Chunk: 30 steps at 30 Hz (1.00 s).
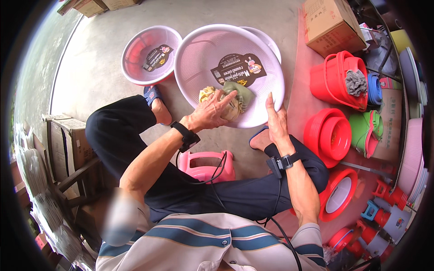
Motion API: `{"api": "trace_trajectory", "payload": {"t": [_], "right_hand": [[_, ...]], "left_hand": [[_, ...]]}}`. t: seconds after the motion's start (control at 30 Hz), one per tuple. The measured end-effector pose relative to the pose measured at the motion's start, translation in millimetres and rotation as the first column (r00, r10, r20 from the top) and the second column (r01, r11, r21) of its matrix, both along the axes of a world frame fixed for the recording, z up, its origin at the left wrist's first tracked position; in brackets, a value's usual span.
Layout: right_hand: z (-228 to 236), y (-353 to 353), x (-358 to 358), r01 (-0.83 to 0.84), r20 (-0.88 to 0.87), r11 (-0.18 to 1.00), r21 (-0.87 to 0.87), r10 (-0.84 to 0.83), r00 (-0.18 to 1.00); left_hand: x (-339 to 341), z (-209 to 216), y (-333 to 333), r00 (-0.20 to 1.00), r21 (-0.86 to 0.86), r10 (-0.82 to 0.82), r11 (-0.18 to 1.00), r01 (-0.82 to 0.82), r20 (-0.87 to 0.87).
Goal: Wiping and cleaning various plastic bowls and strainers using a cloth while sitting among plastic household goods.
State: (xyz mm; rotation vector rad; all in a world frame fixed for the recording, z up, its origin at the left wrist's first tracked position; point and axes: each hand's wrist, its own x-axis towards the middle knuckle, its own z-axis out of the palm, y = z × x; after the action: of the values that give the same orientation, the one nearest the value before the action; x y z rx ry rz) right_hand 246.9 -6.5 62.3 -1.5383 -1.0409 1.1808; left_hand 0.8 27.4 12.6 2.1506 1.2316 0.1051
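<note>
A large pale pink-lilac plastic sieve [190, 67] with perforated walls is tilted in front of me, a dark label [242, 70] on its inside. My left hand [211, 110] is inside its near side, fingers over a bunched cloth [244, 95], olive green and patterned yellow, pressed against the wall. At the near right rim, my right hand [277, 121] grips the sieve, thumb up along the edge; its other fingers are mostly hidden. A smaller sieve [135, 47] of the same colour, also labelled, stands to the left. Another pale rim [267, 38] shows behind the large one.
A pink plastic stool [208, 169] stands between my legs. At right are a red bucket [327, 81] with a grey rag, nested red basins [316, 135], green buckets [361, 131] and a cardboard box [332, 27]. More boxes [74, 140] and stacked pale items [34, 176] line the left.
</note>
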Motion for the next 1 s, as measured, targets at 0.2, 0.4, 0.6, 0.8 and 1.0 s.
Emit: {"api": "trace_trajectory", "payload": {"t": [0.2, 0.4, 0.6, 0.8, 1.0], "right_hand": [[5.8, -3.1, -5.9, -0.040, -0.059, 0.994, -0.097, 0.035, 0.998], [5.9, -10.1, -7.3, -0.075, -0.005, 0.997, -0.016, 0.075, 0.997], [-6.7, -9.7, -0.1, -0.115, -0.078, 0.989, -0.093, 0.108, 0.991], [-10.4, -12.4, 9.5, -0.091, -0.139, 0.983, -0.163, 0.068, 0.988], [-12.3, -7.6, 12.5, -0.061, 0.025, 0.997, -0.039, 0.062, 0.998]], "left_hand": [[2.8, -7.4, 1.1, 0.995, 0.116, 0.102, 0.988, -0.099, -0.019], [37.7, -21.2, -15.4, 0.997, 0.018, 0.010, 1.000, -0.011, 0.082], [54.0, 21.9, 16.5, 0.960, 0.591, -0.166, 0.806, 0.002, 0.223], [0.3, 13.9, 94.7, 0.989, 0.779, -0.032, 0.612, 0.133, -0.144], [-20.2, -13.0, 66.1, 0.928, 0.666, 0.144, 0.734, 0.133, -0.343]]}}
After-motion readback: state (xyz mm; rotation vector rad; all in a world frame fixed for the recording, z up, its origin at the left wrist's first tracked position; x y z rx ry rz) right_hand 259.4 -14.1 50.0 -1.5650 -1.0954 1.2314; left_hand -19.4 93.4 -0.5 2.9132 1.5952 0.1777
